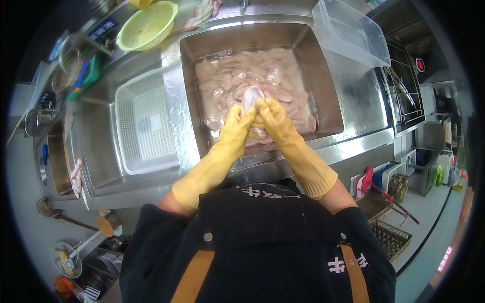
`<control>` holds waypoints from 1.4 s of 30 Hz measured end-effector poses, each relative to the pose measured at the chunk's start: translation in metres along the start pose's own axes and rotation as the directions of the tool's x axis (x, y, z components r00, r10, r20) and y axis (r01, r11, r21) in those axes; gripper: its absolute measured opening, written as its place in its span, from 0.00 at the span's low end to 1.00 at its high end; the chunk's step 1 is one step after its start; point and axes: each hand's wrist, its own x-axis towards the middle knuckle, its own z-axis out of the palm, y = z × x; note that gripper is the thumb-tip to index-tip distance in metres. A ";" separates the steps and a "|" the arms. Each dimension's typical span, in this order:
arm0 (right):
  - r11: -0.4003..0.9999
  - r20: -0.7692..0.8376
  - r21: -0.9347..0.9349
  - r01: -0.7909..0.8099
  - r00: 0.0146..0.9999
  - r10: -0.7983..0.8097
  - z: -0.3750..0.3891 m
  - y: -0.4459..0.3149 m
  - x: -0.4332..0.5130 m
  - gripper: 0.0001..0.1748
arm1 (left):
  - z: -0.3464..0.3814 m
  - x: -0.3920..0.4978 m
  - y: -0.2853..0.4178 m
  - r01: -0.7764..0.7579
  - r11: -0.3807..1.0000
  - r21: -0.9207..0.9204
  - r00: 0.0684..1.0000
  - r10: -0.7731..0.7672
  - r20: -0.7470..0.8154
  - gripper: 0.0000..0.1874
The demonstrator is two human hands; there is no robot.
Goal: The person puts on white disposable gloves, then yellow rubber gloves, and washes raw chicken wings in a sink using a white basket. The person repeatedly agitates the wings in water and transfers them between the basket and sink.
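Observation:
Both of my hands wear long yellow rubber gloves. My left hand (pixel 235 127) and my right hand (pixel 273 116) meet over the near part of a stainless steel sink basin (pixel 322 102). Between them they grip a glossy, pinkish-white piece of raw meat (pixel 251 96), its far end sticking out past my fingers. Below and beyond it, many pale pink, elongated raw meat pieces (pixel 246 70) lie heaped in cloudy water. Another bit of meat (pixel 259 132) shows under my fingers; whether it belongs to the held piece I cannot tell.
On the left, a white perforated plastic basket (pixel 147 121) sits in a second basin. A yellow-green colander (pixel 147 26) and a work glove (pixel 202 14) lie along the back. At the right stand a clear plastic bin (pixel 350 34) and a wire rack (pixel 407 94).

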 end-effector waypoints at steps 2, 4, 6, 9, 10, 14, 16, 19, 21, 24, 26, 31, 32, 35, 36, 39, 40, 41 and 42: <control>0.994 0.022 -0.013 0.111 0.994 -0.111 -0.005 -0.001 0.003 0.18 | 0.000 -0.001 0.004 0.132 0.991 0.035 0.989 -0.134 0.066 0.16; 1.000 -0.014 0.014 0.017 1.000 -0.016 -0.007 -0.006 0.003 0.21 | -0.001 0.001 0.009 0.075 0.983 -0.166 0.995 -0.063 0.075 0.15; 0.994 0.021 -0.101 -0.035 0.999 0.037 -0.004 -0.011 -0.002 0.21 | -0.002 0.004 0.014 -0.021 0.951 -0.308 0.999 0.032 0.028 0.16; 0.982 0.111 -0.185 -0.042 0.992 0.064 0.009 -0.018 -0.014 0.32 | -0.003 0.008 0.019 -0.048 0.966 -0.253 0.997 0.032 -0.065 0.17; 0.970 0.098 -0.223 -0.094 0.988 0.118 0.013 -0.020 -0.015 0.34 | -0.005 0.008 0.022 0.014 0.982 -0.190 0.996 -0.029 -0.079 0.17; 0.994 0.149 0.017 -0.104 0.984 0.100 0.016 -0.024 -0.015 0.36 | -0.017 0.004 0.038 -0.021 0.998 -0.057 1.000 0.020 -0.020 0.15; 0.993 0.046 -0.043 -0.112 0.992 0.114 0.008 -0.024 -0.013 0.32 | -0.027 0.000 0.052 -0.124 0.991 0.045 0.991 0.122 0.045 0.15; 0.986 -0.066 0.118 -0.118 0.990 0.127 -0.006 -0.021 -0.013 0.26 | -0.041 -0.008 0.065 -0.148 0.987 0.061 0.985 0.141 0.101 0.17; 0.956 -0.043 0.290 -0.042 0.997 0.057 -0.011 -0.017 -0.012 0.25 | -0.046 -0.016 0.064 -0.098 0.995 0.007 0.981 0.096 0.170 0.23; 0.988 -0.143 0.144 -0.049 0.987 0.070 -0.012 -0.011 -0.007 0.26 | -0.046 -0.020 0.052 -0.002 0.993 -0.119 0.970 0.031 0.242 0.25; 0.986 -0.143 0.163 -0.036 0.988 0.060 -0.009 -0.007 -0.003 0.27 | -0.045 -0.020 0.043 0.127 0.953 -0.275 0.960 -0.049 0.277 0.24; 0.905 -0.205 0.424 0.040 0.977 0.052 -0.001 -0.002 0.004 0.26 | -0.039 -0.018 0.032 0.168 0.978 -0.120 0.965 -0.138 0.224 0.21; 0.902 -0.194 0.430 0.043 0.980 0.045 0.000 -0.002 0.004 0.25 | -0.036 -0.018 0.029 0.154 0.983 -0.104 0.959 -0.123 0.256 0.21; 0.970 -0.151 0.241 -0.019 0.987 0.057 0.007 0.003 0.002 0.24 | -0.027 -0.017 0.027 0.268 0.958 0.105 0.952 -0.280 0.125 0.20; 0.987 -0.108 0.161 -0.012 0.994 0.030 0.010 0.006 0.001 0.23 | -0.024 -0.017 0.026 0.314 0.944 0.101 0.932 -0.327 0.156 0.20; 0.996 -0.077 0.001 -0.093 0.993 0.093 0.014 0.018 -0.002 0.22 | -0.020 -0.015 0.026 0.376 0.900 0.219 0.907 -0.406 0.110 0.19; 0.998 -0.125 0.045 0.042 0.991 -0.036 0.015 0.023 -0.004 0.21 | -0.019 -0.016 0.026 0.354 0.888 0.293 0.913 -0.397 0.098 0.20; 0.994 -0.073 0.105 -0.012 0.997 0.020 0.012 0.026 -0.004 0.21 | -0.017 -0.017 0.026 0.346 0.887 0.305 0.911 -0.396 0.119 0.19; 0.984 -0.017 0.163 -0.071 0.997 0.074 0.010 0.030 -0.005 0.21 | -0.015 -0.018 0.025 0.337 0.886 0.318 0.911 -0.393 0.129 0.19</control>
